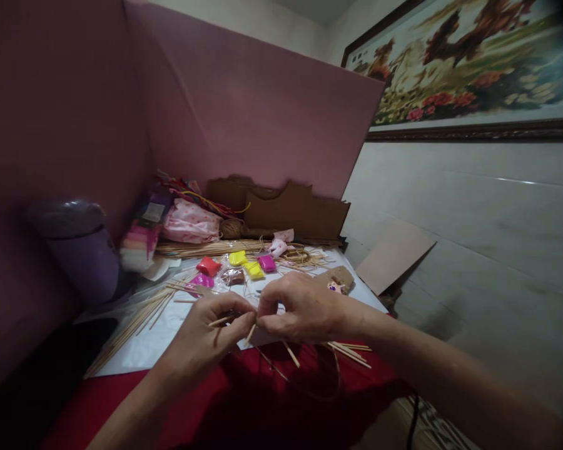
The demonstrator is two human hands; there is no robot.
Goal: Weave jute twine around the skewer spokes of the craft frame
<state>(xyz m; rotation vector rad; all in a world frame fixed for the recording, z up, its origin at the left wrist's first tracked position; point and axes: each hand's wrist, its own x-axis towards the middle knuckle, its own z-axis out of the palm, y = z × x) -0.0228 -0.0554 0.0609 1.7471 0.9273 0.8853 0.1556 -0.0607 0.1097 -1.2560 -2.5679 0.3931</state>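
My left hand (pixel 220 320) is closed, its thumb and forefinger pinching thin wooden sticks (pixel 250 334). Right against it, the thumb and fingertips of my right hand (pixel 300 307) are pressed together where the sticks meet. Whatever lies between those fingertips is too small to make out, though a thin cord (pixel 331 395) hangs in a loop below this hand. Another wooden stick (pixel 291 354) juts out under my right hand. Just beyond my hands, small packets in red (pixel 209 266), yellow (pixel 254 270), brown and magenta lie on a white sheet.
Bundles of sticks (pixel 126 328) lie at the left and several more (pixel 351 354) at the right. A purple container (pixel 82 262) stands at far left. Behind are a pink cloth bag (pixel 191 222), a twine ball (pixel 231 229) and torn cardboard (pixel 291 212). Red cloth (pixel 136 400) covers the near edge.
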